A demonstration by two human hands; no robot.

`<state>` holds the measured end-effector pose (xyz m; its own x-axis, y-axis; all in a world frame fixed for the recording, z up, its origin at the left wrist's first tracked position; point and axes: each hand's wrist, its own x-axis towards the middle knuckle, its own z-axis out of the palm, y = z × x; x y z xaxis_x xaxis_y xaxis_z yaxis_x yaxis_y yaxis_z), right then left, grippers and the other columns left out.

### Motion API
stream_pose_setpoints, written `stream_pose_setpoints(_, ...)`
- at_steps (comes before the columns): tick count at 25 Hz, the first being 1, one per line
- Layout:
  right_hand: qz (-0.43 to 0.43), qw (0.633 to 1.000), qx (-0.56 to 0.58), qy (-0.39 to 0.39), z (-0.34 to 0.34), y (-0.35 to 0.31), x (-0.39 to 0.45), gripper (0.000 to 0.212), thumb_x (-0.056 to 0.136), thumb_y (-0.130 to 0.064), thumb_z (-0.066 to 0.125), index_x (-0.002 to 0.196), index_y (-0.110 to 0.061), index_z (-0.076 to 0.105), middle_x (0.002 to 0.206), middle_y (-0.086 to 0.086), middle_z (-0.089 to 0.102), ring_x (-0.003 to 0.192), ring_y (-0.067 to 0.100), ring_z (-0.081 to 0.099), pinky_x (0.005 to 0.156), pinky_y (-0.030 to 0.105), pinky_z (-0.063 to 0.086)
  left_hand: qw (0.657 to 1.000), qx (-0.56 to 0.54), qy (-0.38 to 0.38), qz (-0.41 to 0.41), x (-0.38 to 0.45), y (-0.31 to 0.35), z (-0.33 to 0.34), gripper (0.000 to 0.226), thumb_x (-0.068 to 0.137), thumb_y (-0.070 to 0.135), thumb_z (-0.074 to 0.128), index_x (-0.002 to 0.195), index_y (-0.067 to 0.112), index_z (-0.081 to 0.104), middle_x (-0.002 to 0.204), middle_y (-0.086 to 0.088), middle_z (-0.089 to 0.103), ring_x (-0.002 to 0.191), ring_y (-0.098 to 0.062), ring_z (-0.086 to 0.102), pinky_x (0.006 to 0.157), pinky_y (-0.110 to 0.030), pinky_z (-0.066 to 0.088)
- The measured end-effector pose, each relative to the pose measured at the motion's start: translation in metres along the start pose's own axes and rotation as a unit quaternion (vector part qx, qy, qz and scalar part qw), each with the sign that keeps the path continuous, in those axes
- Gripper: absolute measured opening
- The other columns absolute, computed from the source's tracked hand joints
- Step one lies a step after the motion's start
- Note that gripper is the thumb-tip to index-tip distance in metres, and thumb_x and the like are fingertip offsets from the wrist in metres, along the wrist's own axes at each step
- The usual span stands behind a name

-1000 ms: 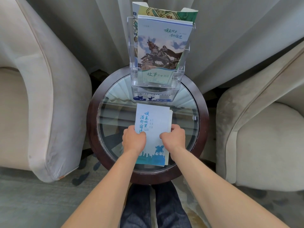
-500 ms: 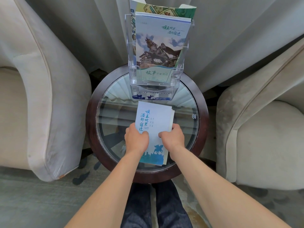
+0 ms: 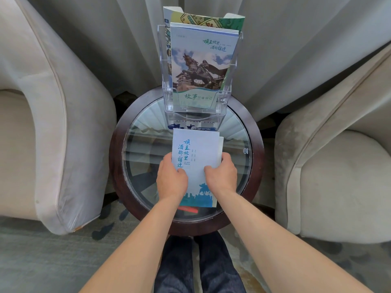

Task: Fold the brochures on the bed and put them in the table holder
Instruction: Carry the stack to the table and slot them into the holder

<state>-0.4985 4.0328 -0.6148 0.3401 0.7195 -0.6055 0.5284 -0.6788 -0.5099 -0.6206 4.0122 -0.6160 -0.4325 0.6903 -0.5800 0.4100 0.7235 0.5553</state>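
Observation:
A folded pale-blue brochure (image 3: 198, 153) with blue Chinese lettering lies over the round glass table (image 3: 257, 144), its far end close to the holder's base. My left hand (image 3: 171, 180) grips its left edge and my right hand (image 3: 222, 174) grips its right edge, thumbs on top. Behind it stands a clear acrylic brochure holder (image 3: 234, 66) at the table's far rim. The holder contains a brochure with a horse-rider statue (image 3: 201, 66) in front and a green map-print one (image 3: 207, 20) behind. A red-edged sheet peeks out under the held brochure's near end.
Beige armchairs flank the table, one on the left (image 3: 53, 127) and one on the right (image 3: 338, 155). Grey curtains (image 3: 296, 39) hang behind the holder. My dark-trousered legs (image 3: 196, 267) are below the table's near rim, over a patterned carpet.
The brochure has slid a little toward the holder with both hands on it, and its layers look more squared up. The view has dipped slightly.

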Motion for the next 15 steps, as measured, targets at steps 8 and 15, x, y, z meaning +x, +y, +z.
stream_pose_setpoints(8,-0.095,0.992,-0.049,0.071,-0.031,-0.047,-0.016,0.018,0.085,-0.023,0.057,0.099,-0.027,0.047,0.101,-0.001,0.064,0.087,0.026,0.059,0.071,0.037,0.046,0.991,-0.023,0.099,0.088,-0.005,0.042,-0.037,0.022,0.089,0.003,0.047,0.101,0.021,0.050,0.107,0.002,0.056,0.092,-0.020,0.055,0.073,-0.036,0.042)
stream_pose_setpoints(15,-0.196,0.972,-0.019,0.127,-0.081,-0.116,-0.019,0.012,0.089,-0.027,0.054,0.101,-0.025,0.049,0.095,0.001,0.065,0.087,0.029,0.059,0.069,0.036,0.040,0.971,-0.092,0.151,0.158,-0.001,0.110,-0.078,0.017,0.096,0.015,0.053,0.097,0.032,0.050,0.105,0.011,0.060,0.093,-0.015,0.058,0.074,-0.040,0.056)
